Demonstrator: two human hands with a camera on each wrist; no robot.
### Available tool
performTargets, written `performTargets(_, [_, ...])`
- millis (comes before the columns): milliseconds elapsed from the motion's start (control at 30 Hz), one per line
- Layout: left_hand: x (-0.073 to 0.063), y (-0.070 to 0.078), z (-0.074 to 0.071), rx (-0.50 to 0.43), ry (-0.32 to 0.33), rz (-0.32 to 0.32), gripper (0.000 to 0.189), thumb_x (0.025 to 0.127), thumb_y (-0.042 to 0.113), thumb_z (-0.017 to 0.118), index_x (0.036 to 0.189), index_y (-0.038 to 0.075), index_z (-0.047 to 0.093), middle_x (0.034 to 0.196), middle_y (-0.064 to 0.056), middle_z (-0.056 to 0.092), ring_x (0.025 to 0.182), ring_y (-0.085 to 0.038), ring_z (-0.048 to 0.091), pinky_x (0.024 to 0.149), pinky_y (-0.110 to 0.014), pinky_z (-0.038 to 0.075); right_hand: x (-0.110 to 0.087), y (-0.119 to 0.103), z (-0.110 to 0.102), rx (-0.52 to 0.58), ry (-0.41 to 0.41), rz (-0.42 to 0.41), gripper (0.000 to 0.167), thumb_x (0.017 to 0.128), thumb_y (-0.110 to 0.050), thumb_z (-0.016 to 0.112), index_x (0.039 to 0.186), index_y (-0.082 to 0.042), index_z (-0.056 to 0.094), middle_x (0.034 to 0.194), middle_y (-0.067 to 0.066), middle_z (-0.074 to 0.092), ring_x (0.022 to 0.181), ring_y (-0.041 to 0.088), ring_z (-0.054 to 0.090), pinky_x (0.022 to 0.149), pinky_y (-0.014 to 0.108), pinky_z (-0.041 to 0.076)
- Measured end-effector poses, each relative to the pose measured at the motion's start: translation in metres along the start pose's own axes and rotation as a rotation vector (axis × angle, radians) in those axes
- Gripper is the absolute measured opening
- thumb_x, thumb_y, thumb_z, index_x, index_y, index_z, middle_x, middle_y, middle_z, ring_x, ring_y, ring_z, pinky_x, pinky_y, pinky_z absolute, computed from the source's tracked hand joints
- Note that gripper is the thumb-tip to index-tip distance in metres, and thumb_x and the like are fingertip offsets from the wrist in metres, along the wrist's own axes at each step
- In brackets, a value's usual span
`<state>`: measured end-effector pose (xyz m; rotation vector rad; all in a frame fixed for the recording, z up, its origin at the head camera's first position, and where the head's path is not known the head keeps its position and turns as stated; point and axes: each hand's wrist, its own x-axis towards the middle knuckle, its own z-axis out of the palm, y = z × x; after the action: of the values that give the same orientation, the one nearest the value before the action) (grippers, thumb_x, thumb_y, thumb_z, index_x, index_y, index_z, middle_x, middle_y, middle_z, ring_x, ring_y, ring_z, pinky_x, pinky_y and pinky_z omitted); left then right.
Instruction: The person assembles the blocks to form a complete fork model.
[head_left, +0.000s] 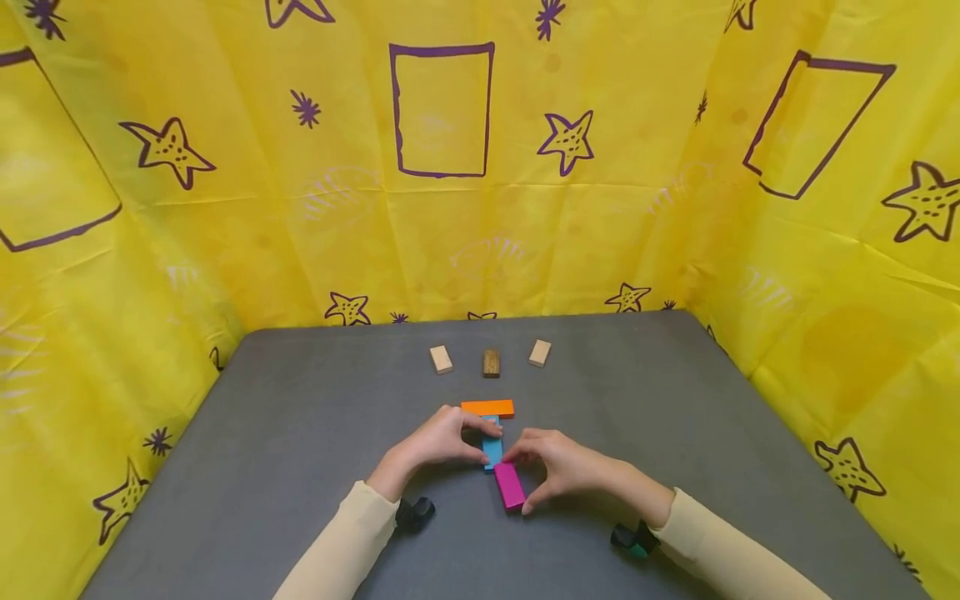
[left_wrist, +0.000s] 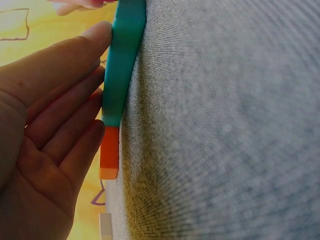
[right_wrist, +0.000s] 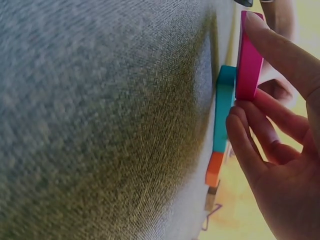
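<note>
A magenta block (head_left: 509,487) is pinched by my right hand (head_left: 562,467), thumb at its near end and fingers at the far end. In the right wrist view that magenta block (right_wrist: 249,57) is raised off the cloth, tilted, beside the near end of the blue block (right_wrist: 224,117). My left hand (head_left: 442,437) holds the blue block (head_left: 492,450) with thumb and fingertips; this blue block (left_wrist: 122,70) lies flat. Crosswise at its far end lies an orange block (head_left: 487,408), appearing to touch it.
Farther back on the grey table (head_left: 360,367) are a pale wooden block (head_left: 441,359), a dark brown block (head_left: 491,363) and another pale block (head_left: 540,352). A yellow patterned curtain (head_left: 442,250) borders the table at the back and sides.
</note>
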<state>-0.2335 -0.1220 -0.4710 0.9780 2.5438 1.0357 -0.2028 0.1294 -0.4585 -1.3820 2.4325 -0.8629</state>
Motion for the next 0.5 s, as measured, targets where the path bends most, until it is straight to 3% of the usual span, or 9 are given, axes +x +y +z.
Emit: performTargets(500, [0.0004, -0.0006, 0.0017, -0.013, 0.001, -0.01, 0.043, 0.073, 0.028, 0.082, 0.114, 0.023, 0.071, 0.11, 0.017, 0.068, 0.111, -0.005, 0.06, 0.096, -0.028, 0.047, 0.0007, -0.0054, 0.0033, -0.006, -0.042, 0.039, 0.06, 0.066, -0.045, 0.084, 0.115, -0.016, 0.064, 0.101, -0.002, 0.059, 0.092, 0.006, 0.059, 0.084, 0.02, 0.05])
